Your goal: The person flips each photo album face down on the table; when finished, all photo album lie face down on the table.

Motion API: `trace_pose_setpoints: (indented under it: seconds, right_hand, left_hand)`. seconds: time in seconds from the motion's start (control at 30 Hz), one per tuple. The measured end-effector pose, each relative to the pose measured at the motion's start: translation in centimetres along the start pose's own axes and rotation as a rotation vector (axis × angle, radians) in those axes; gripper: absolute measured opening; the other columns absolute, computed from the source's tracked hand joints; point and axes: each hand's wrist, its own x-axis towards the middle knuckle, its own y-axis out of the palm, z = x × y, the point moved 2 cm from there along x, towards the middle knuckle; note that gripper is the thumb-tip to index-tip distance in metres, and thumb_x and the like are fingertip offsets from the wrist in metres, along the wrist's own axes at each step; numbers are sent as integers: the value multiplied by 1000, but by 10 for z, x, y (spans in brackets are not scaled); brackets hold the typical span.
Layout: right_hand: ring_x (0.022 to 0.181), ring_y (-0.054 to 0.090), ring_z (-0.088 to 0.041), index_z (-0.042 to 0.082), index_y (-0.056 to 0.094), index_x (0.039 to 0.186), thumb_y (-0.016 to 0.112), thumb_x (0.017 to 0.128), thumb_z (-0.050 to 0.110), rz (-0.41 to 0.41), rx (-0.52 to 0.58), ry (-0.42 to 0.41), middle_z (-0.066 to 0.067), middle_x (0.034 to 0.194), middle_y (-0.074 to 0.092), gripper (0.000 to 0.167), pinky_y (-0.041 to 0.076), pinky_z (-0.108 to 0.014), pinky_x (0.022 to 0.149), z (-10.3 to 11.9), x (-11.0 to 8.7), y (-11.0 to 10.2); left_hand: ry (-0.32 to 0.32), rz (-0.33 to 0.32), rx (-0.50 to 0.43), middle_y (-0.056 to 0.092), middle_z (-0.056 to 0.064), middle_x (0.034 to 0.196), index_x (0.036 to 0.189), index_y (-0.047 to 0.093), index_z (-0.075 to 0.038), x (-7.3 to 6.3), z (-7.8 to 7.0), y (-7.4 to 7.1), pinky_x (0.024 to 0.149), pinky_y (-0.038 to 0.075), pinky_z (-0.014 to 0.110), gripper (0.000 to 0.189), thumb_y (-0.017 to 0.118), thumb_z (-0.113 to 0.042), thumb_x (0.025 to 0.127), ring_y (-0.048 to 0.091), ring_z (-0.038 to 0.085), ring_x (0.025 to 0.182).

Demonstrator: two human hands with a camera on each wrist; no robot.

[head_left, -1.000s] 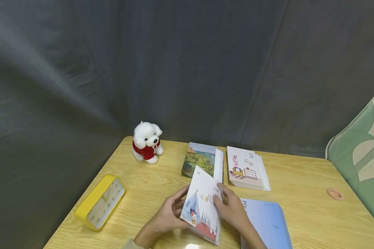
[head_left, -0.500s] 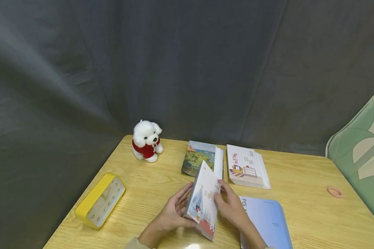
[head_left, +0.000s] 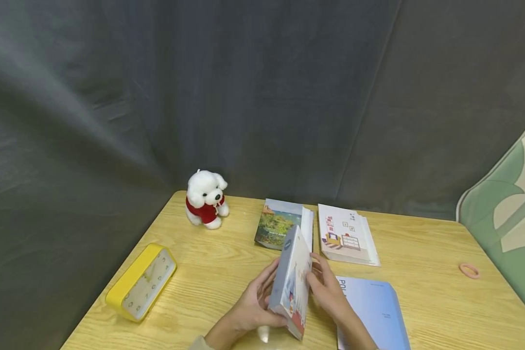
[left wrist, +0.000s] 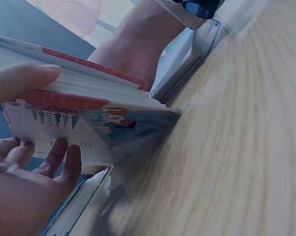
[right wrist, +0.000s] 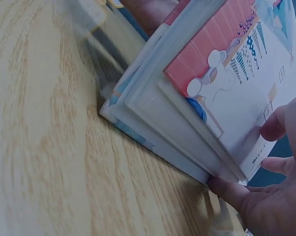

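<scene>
A thick photo album (head_left: 298, 282) with a tent drawing on its white cover stands tilted on its spine edge on the wooden table. My left hand (head_left: 254, 302) grips it from the left. In the left wrist view, the thumb lies over the page ends and the fingers (left wrist: 57, 157) spread against one cover. My right hand (head_left: 328, 288) holds the opposite side; in the right wrist view its thumb (right wrist: 276, 125) presses the front cover and its other fingers reach the page edges. Those page edges (right wrist: 177, 123) are slightly fanned out.
Behind the hands lie a landscape-covered album (head_left: 280, 221) and a white album (head_left: 343, 233). A blue album (head_left: 374, 311) is beside my right forearm. A yellow clock (head_left: 142, 282), a white toy dog (head_left: 206, 199) and a pink ring (head_left: 469, 271) also sit on the table (head_left: 437, 311).
Between my hands the photo album has turned further upright, so its grey spine now faces left and the cover shows more edge-on. Both hands have shifted slightly right with it.
</scene>
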Motion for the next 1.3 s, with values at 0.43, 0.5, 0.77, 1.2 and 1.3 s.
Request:
trace_pose_setpoints:
  seconds: [0.43, 0.5, 0.77, 1.2, 1.3]
  right_hand:
    - [125, 50, -43, 8, 35, 149, 44, 101, 9, 7, 57, 6, -30, 140, 45, 49, 46, -50, 98, -1, 1, -2]
    - [126, 50, -42, 8, 35, 149, 43, 102, 11, 12, 79, 10, -30, 141, 45, 48, 45, -51, 99, -1, 1, -2]
    - [126, 51, -44, -1, 41, 147, 48, 101, 2, 17, 179, -11, -31, 143, 44, 46, 53, -44, 90, 0, 2, -4]
    - [110, 64, -24, -6, 47, 142, 53, 103, 17, 5, 222, 86, -24, 141, 50, 46, 56, -34, 84, 14, -2, -17]
    - [116, 60, -28, -3, 47, 144, 47, 105, 28, 3, 232, 111, -22, 144, 49, 50, 55, -36, 85, 18, -3, -19]
  left_hand:
    - [-34, 24, 110, 33, 12, 158, 158, 19, -11, -1, 11, 6, 110, 35, 34, 104, 81, 1, 76, 38, 25, 140]
    - [-38, 34, 134, 31, 12, 159, 159, 16, -12, -1, 12, 8, 110, 35, 34, 105, 81, -1, 77, 36, 24, 141]
    - [24, 40, 205, 31, 18, 157, 158, 18, -5, -1, 12, 11, 107, 40, 35, 100, 69, 13, 74, 42, 26, 136]
    - [-37, 17, 289, 22, 12, 162, 156, 31, -11, -5, 8, 10, 107, 38, 39, 97, 64, 15, 68, 29, 39, 140]
    - [2, 33, 289, 19, 21, 161, 155, 30, -2, -5, 6, 8, 107, 38, 43, 94, 61, 18, 68, 29, 44, 140]
